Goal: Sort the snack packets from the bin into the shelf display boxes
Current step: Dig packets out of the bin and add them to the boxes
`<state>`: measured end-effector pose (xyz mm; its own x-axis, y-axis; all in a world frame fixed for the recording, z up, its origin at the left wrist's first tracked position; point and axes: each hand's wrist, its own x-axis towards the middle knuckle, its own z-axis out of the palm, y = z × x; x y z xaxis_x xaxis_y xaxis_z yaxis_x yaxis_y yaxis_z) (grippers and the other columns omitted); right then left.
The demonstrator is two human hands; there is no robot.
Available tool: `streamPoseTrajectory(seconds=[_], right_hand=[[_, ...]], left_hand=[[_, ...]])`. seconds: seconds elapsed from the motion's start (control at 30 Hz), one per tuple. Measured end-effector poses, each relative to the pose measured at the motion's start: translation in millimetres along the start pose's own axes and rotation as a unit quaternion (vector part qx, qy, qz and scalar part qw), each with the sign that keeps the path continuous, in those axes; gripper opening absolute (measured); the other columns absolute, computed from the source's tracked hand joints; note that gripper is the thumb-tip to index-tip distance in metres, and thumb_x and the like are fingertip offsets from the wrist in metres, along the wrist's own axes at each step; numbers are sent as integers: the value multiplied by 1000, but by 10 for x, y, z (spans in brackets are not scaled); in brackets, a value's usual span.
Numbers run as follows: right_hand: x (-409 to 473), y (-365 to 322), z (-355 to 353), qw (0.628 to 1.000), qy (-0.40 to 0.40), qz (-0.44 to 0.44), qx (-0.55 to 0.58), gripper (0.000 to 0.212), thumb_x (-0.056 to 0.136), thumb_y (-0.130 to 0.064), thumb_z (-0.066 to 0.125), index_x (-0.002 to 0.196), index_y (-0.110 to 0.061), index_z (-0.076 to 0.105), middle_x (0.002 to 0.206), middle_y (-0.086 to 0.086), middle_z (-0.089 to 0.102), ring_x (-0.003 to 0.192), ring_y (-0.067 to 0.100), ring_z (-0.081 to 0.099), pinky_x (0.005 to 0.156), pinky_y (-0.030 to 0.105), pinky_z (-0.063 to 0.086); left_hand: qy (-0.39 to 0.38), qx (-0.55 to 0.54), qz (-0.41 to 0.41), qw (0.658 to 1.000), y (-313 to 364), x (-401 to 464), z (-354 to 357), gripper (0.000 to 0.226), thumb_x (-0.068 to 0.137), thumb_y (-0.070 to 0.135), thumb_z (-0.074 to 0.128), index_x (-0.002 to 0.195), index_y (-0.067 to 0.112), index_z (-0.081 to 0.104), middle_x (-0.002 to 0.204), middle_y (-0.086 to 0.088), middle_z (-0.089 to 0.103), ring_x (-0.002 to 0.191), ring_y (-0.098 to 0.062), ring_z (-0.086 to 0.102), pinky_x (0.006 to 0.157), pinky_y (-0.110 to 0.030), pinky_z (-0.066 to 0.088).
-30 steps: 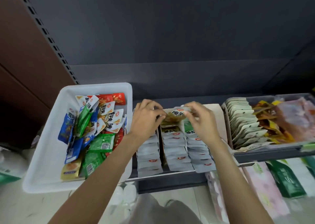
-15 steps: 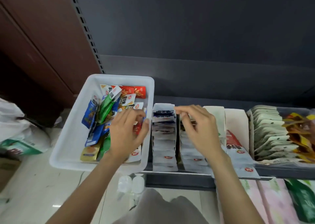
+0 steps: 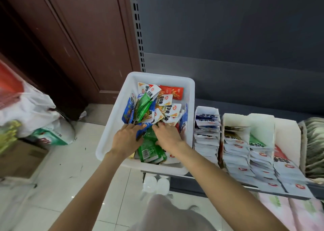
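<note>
A white plastic bin (image 3: 112,129) sits at the left end of the shelf, full of mixed snack packets in blue, green (image 3: 150,151), white (image 3: 164,100) and red (image 3: 171,92). Both my hands are inside it, near its front. My left hand (image 3: 126,139) pinches a blue packet (image 3: 142,132) between fingers and thumb. My right hand (image 3: 168,136) digs into the pile beside it, with its fingertips hidden among the packets. To the right stand white display boxes (image 3: 206,110) holding rows of packets, the nearest with blue-and-white ones (image 3: 207,120).
More display boxes (image 3: 261,122) and a tray of pale packets (image 3: 315,137) continue along the dark shelf to the right. A brown door (image 3: 70,37) is behind on the left. Plastic bags (image 3: 31,111) and a cardboard box (image 3: 21,158) lie on the tiled floor.
Both hands have left the display boxes and moved left into the bin, the left hand first. The view has swung left and down.
</note>
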<state>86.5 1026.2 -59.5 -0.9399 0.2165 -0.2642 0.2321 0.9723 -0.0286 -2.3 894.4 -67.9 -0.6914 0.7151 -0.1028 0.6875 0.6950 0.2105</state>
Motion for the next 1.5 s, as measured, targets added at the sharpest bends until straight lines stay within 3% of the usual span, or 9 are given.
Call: streamPoseTrajectory(seconds=[0.2, 0.33, 0.5, 0.7, 0.83, 1.0, 1.17, 1.3, 1.5], right_hand=[[-227, -43, -194, 989, 31, -92, -109, 26, 90, 6, 44, 109, -5, 59, 95, 6, 67, 89, 26, 65, 64, 33, 44], [-562, 184, -413, 984, 131, 54, 111, 22, 95, -8, 49, 112, -13, 62, 89, 2, 68, 77, 19, 64, 76, 34, 52], [-825, 320, -368, 735, 165, 194, 628, 15, 90, -3, 59, 99, -13, 64, 91, -3, 67, 88, 11, 61, 78, 18, 47], [-919, 252, -254, 645, 149, 186, 726, 18, 90, 1, 57, 92, -17, 62, 84, 2, 65, 83, 13, 62, 76, 27, 52], [-1039, 331, -273, 669, 151, 176, 706, 20, 88, -6, 62, 102, -20, 57, 97, 1, 66, 90, 16, 65, 74, 29, 55], [-1438, 640, -403, 703, 291, 123, 637, 79, 80, -7, 72, 132, -45, 26, 126, -7, 52, 106, 6, 59, 83, 20, 51], [-2096, 1191, -456, 777, 311, 173, 519, 17, 83, -14, 71, 93, -24, 62, 80, -10, 68, 68, 6, 60, 62, 31, 49], [-2606, 1503, -465, 784, 296, 204, 506, 20, 83, -13, 71, 80, -31, 64, 71, -5, 67, 55, 2, 55, 51, 26, 52], [-3162, 2201, -203, 678, 461, 349, 455, 11, 87, -21, 68, 90, -31, 67, 81, -7, 70, 62, 8, 62, 56, 36, 54]], left_hand=[[78, -162, -18, 984, -45, 8, 28, 39, 91, 36, 57, 127, 24, 53, 122, -1, 57, 109, -19, 53, 82, -32, 47], [213, -473, -95, 850, 56, -109, -132, 31, 96, 33, 49, 126, 30, 45, 124, 6, 50, 101, 3, 53, 75, -15, 49], [-18, -734, -151, 662, 295, -171, -312, 41, 91, 44, 48, 125, 20, 53, 115, 1, 67, 105, -15, 64, 90, -32, 50], [-63, -693, -57, 716, 649, -268, -416, 29, 85, 13, 65, 112, 23, 61, 99, 5, 72, 95, -18, 67, 77, -34, 54], [-39, -648, 3, 761, 822, -271, -460, 34, 83, 1, 65, 109, 23, 58, 95, 7, 72, 89, -14, 69, 75, -33, 56], [-37, -486, 177, 855, 1091, -263, -475, 47, 80, 5, 69, 107, 42, 57, 99, 14, 70, 90, -6, 68, 78, -25, 55], [-40, -333, 286, 898, 1641, -272, -452, 42, 81, 5, 68, 115, 28, 61, 98, 17, 67, 93, 0, 62, 85, -17, 49], [-84, -299, 365, 878, 2193, -281, -310, 42, 83, 15, 70, 122, 29, 60, 106, 9, 70, 95, -4, 64, 85, -23, 51], [131, -289, 300, 900, 2857, -195, 5, 18, 86, 23, 64, 104, 21, 64, 94, 10, 68, 82, -5, 64, 70, -30, 56]])
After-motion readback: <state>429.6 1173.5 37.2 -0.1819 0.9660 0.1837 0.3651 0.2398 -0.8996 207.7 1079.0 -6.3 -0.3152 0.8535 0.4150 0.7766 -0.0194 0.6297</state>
